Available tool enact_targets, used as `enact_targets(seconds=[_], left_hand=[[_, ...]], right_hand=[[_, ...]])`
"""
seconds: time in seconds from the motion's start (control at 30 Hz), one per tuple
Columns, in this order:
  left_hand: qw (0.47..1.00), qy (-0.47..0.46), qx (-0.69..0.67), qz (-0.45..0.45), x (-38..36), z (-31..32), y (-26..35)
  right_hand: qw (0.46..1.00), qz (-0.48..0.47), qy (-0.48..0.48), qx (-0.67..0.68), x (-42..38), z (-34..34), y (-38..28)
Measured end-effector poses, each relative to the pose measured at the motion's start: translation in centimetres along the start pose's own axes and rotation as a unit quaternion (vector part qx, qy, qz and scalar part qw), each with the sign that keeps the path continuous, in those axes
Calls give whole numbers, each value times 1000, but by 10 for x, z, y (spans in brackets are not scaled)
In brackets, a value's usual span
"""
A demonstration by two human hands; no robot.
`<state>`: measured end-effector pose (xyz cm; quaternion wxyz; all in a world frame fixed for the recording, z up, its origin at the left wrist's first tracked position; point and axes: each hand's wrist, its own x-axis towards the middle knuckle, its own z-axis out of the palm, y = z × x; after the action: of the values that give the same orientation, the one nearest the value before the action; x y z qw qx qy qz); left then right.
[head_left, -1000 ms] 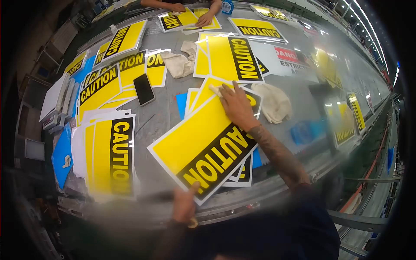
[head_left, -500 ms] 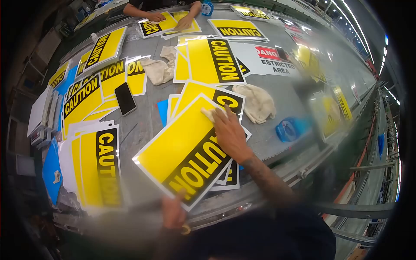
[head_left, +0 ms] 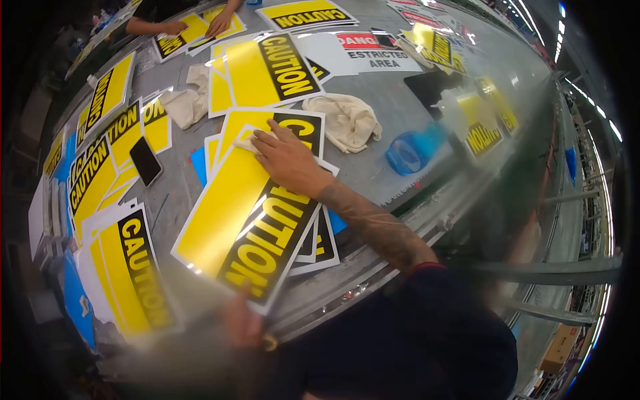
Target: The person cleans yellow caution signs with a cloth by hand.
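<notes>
A yellow and black CAUTION sign lies slanted on top of other signs in front of me. My right hand presses on its upper part, fingers bent over a small whitish cloth that they hold against the surface. At the near lower corner my left hand, blurred, grips the sign's edge with the thumb on top. Under it, another CAUTION sign and further sheets stick out. A crumpled off-white cloth lies just beyond my right hand.
Stacked CAUTION signs and a black phone lie to the left. A blue bottle is on the right, near the table edge. A DANGER sign lies farther back. Across the table, another person's hands rest on signs.
The view has shifted, so the table's contents appear farther left and higher. My right hand and its cloth have slid slightly toward the sign's upper corner. My left hand stays at the lower corner.
</notes>
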<state>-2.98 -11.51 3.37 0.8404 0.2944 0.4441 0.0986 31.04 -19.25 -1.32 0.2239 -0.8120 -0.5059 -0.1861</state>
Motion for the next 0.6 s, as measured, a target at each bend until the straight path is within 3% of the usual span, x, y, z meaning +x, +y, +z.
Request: enact_targets(seconds=[0.03, 0.07, 0.1, 0.13, 0.17, 0.2, 0.33, 0.4, 0.43, 0.53, 0.57, 0.6], left_hand=[[1000, -4, -20, -8, 2, 0, 0], [999, -2, -33, -2, 5, -3, -3], [999, 0, -45, 4, 7, -6, -6], [999, 12, -43, -4, 7, -5, -4], [999, -10, -52, 8, 10, -10, -8], [998, -37, -56, 18, 15, -13, -10], [987, -65, -140, -35, 17, -8, 1], [972, -89, -202, -85, 15, -3, 11], [978, -83, -177, -69, 14, 0, 10], [976, -93, -192, -42, 19, -7, -4], [979, -91, -181, -31, 23, -13, -10], [983, -80, -168, 3, 21, -9, -13]], right_hand=[[999, -1, -39, 19, -13, -12, 5], [1000, 4, -17, 12, -32, -16, 15], [992, 92, -62, 57, -39, -30, 20], [998, 38, -11, -49, -54, -36, 28], [994, 107, -31, 13, -57, -51, 17], [993, 112, -48, 0, -63, -56, 4], [992, 17, -114, -45, -85, -54, -73], [990, 7, -132, 43, -87, -57, -111], [989, 0, -137, 58, -88, -61, -123], [980, -5, -164, 110, -84, -55, -75], [991, 54, -105, 70, -76, -62, -66], [994, 21, -110, 1, -70, -64, -46]])
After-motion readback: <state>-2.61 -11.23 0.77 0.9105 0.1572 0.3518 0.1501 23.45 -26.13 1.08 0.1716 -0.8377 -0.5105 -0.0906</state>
